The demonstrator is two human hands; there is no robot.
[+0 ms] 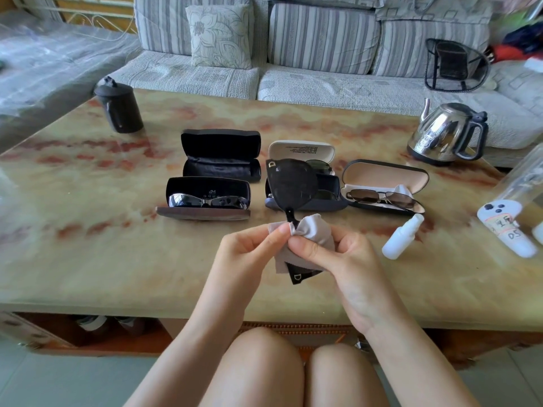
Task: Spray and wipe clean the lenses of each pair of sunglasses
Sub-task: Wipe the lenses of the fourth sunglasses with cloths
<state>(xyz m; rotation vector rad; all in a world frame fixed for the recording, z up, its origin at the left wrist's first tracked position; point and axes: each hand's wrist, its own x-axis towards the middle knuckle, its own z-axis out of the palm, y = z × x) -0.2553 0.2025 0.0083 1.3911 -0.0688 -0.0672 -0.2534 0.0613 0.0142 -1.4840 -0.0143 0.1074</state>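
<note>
Above the near middle of the bench (117, 259), both hands hold the black sunglasses (291, 183) on end, one dark lens standing up and the other wrapped in a grey cloth (311, 230). The left hand (249, 254) pinches the cloth by the bridge between thumb and fingers. The right hand (332, 259) curls round the cloth-covered lens, thumb pressed on top. A white spray bottle (402, 236) lies on its side just right of the hands. Farther back sit open cases: an empty black case (220, 155), a dark case (205, 198) with wraparound glasses, a white case (301, 151), and a tan-lined case (385, 186) with brown-lens glasses. A steel kettle (446, 133) stands far right.
</note>
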